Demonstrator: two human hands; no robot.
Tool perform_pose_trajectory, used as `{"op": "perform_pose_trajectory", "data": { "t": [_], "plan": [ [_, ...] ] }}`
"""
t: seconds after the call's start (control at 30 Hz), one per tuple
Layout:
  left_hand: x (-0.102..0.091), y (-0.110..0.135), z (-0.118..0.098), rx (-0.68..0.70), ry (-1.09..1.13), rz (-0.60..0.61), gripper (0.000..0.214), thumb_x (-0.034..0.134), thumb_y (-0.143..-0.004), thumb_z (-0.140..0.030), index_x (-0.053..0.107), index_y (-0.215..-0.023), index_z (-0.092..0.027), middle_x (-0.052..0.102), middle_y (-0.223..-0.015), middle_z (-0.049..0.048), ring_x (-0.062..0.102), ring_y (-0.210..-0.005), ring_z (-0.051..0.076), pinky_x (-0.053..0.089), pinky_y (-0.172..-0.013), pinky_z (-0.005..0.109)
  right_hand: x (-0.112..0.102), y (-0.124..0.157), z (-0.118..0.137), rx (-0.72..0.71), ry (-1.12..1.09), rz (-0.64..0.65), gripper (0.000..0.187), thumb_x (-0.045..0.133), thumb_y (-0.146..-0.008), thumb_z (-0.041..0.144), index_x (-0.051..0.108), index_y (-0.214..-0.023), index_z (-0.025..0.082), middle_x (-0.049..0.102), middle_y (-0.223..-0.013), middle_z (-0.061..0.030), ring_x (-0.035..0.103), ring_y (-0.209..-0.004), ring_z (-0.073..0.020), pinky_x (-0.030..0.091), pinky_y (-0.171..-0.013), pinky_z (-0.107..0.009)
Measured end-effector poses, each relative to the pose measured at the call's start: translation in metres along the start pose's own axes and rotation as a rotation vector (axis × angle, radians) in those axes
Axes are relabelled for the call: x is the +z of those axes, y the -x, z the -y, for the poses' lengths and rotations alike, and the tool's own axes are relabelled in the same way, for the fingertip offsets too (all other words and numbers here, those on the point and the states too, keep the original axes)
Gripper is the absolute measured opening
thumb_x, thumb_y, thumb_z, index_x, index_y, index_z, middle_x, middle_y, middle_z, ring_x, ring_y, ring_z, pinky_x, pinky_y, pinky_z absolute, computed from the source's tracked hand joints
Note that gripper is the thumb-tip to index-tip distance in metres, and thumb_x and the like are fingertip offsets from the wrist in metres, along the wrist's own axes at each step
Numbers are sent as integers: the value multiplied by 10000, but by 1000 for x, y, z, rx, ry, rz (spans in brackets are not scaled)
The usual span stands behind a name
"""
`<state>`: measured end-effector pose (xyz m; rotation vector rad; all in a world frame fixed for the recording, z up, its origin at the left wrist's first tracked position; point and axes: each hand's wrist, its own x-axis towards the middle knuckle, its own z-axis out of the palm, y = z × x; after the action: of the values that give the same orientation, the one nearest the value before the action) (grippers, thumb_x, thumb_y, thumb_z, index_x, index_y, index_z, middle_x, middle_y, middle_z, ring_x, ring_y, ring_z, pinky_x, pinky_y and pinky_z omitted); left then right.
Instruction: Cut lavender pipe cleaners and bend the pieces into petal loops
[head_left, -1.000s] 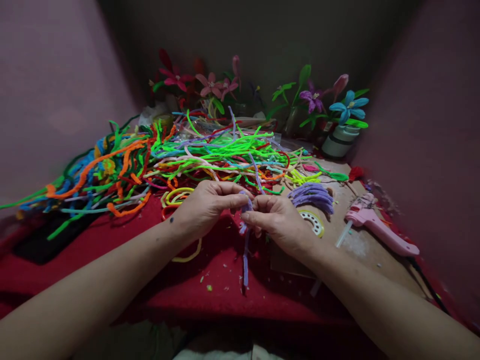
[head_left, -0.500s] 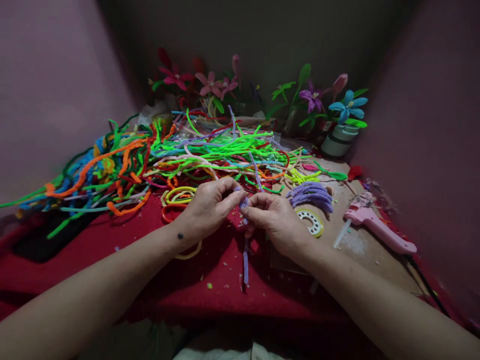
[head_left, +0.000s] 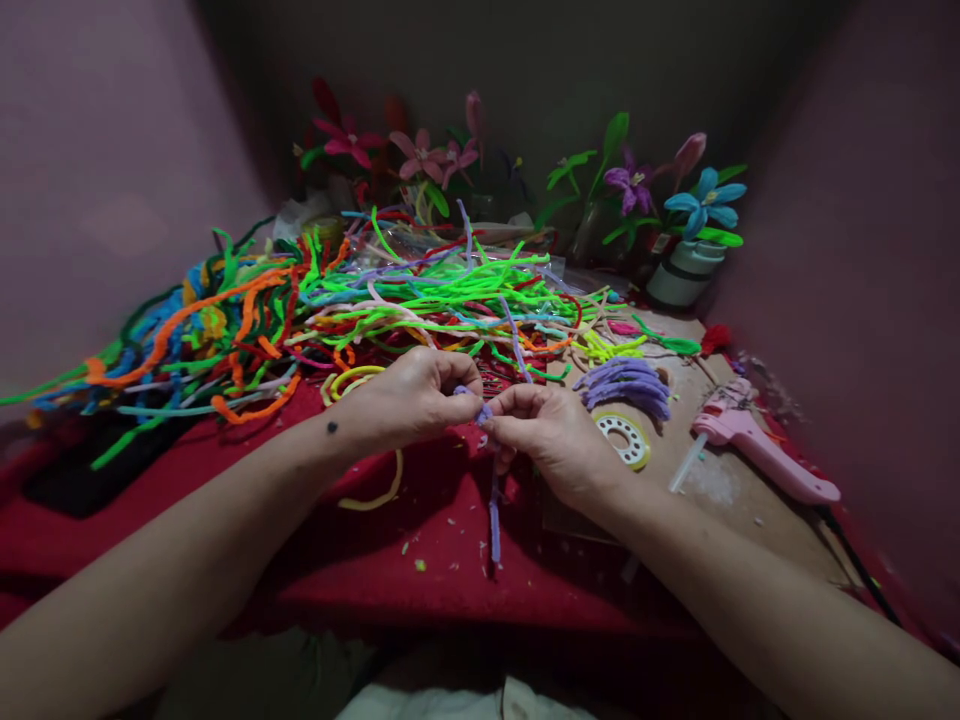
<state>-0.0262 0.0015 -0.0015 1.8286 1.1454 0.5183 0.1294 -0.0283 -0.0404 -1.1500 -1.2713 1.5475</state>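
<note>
Between my two hands is a purple pipe cleaner (head_left: 494, 520), bent at the top, with its straight tail hanging down over the red cloth. My left hand (head_left: 431, 398) pinches the bent upper part between thumb and forefinger. Just to the right, my right hand (head_left: 547, 435) grips the same pipe cleaner lower down, its fingertips nearly touching those of the left. The fingers partly hide the bend. A bundle of purple pipe cleaners (head_left: 624, 388) lies right of my right hand, beside a white and yellow ring-shaped spool (head_left: 624, 440).
A heap of coloured pipe cleaners (head_left: 450, 290) spreads behind my hands. On the right, a pink glue gun (head_left: 772, 455) rests on a cardboard sheet (head_left: 735, 520). Pipe-cleaner flowers (head_left: 705, 205) stand at the back. Yellow-handled scissors (head_left: 349, 380) are partly hidden behind my left forearm.
My left hand has shifted slightly left and turned, its pinch now lower and further from the right hand. The right hand still holds the pipe cleaner almost in place.
</note>
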Motion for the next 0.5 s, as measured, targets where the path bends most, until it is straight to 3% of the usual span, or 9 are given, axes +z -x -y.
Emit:
{"op": "perform_pose_trajectory", "data": {
  "t": [0.23,0.33,0.5],
  "plan": [
    [0,-2,2,-69,139,47,82,578,-703,-195,542,-664,-133,453,-497,-53,344,-424,39,255,-397,165,-5,-3,-6,73,-86,96,136,654,-677,252,578,-632,148,537,-459,37,487,-341,-97,388,-356,-217],
    [3,-4,6,-78,308,52,134,617,-713,-253,590,-688,-124,491,-503,-36,369,-419,45,284,-397,172,-7,-3,-4,39,-52,75,162,647,-686,252,566,-594,146,544,-466,31,482,-342,-87,388,-363,-211],
    [15,-4,14,-131,508,-99,193,651,-703,-313,648,-685,-121,501,-478,-24,383,-392,46,281,-367,165,-8,-2,-1,13,-4,24,179,614,-714,258,543,-588,153,523,-430,37,453,-328,-80,356,-347,-196]
  ]
}}
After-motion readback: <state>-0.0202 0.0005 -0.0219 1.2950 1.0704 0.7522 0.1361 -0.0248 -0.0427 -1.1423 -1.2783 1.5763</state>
